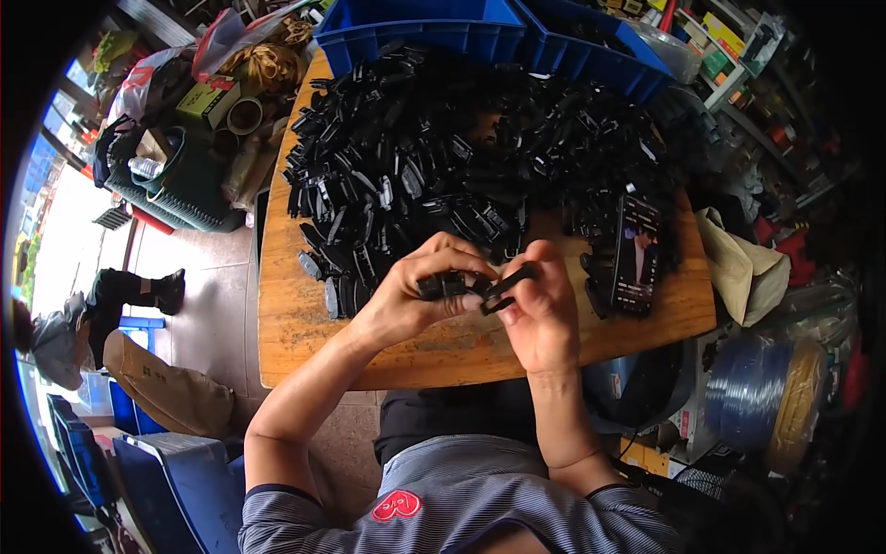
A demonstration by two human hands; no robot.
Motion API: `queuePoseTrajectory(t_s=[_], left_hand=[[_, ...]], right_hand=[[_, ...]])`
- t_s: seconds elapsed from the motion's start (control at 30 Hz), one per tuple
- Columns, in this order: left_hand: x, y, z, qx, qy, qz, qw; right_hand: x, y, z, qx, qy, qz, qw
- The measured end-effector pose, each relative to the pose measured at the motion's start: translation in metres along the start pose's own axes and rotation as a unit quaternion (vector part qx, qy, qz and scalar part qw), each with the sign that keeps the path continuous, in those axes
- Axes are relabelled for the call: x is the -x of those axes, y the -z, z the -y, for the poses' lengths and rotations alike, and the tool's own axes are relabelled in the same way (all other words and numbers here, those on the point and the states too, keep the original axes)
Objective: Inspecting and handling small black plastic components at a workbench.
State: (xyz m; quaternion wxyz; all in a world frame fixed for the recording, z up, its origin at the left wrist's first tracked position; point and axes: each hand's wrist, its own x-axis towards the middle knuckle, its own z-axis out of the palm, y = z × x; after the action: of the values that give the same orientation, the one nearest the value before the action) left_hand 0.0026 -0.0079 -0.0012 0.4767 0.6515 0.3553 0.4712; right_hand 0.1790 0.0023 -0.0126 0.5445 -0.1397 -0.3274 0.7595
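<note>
Above the near part of the wooden table [305, 355], my hands meet in front of me. My left hand [411, 291] has its fingers curled round a small black plastic part [441, 284]. Pinched between the thumb and fingers of my right hand [544, 309] is a slim black plastic piece [509, 288], its near end by the left thumb. Whether the two pieces touch or join cannot be made out. A large heap of similar black plastic parts [397, 171] spreads over the table just beyond both hands.
A phone [635, 254] with a lit screen lies at the heap's right. Two blue crates [420, 39] stand at the far edge. Left of the table sits a dark green basket [194, 189]; wrapped spools [761, 392] are at the right. Another person's leg [125, 295] shows far left.
</note>
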Motion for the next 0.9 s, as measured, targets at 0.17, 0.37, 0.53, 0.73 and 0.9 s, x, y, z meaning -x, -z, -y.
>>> queuePoseTrajectory(t_s=[0.17, 0.37, 0.53, 0.73, 0.9], left_hand=[[0.002, -0.004, -0.004, 0.05, 0.052, 0.007, 0.997], [0.002, 0.0, -0.002, -0.087, -0.041, -0.031, 0.995], [0.002, 0.003, -0.003, -0.086, -0.012, -0.015, 0.996], [0.005, 0.001, -0.005, -0.071, 0.008, -0.014, 0.997], [0.002, 0.004, -0.004, -0.154, -0.075, 0.018, 0.985]], right_hand=[[-0.003, -0.002, 0.005, 0.092, 0.029, -0.016, 0.995], [0.002, 0.002, 0.0, 0.087, -0.024, -0.023, 0.996], [-0.001, 0.008, 0.006, 0.118, -0.027, -0.047, 0.992], [-0.002, 0.017, 0.012, 0.092, -0.139, 0.013, 0.986], [0.006, 0.016, 0.009, 0.087, -0.193, 0.007, 0.977]])
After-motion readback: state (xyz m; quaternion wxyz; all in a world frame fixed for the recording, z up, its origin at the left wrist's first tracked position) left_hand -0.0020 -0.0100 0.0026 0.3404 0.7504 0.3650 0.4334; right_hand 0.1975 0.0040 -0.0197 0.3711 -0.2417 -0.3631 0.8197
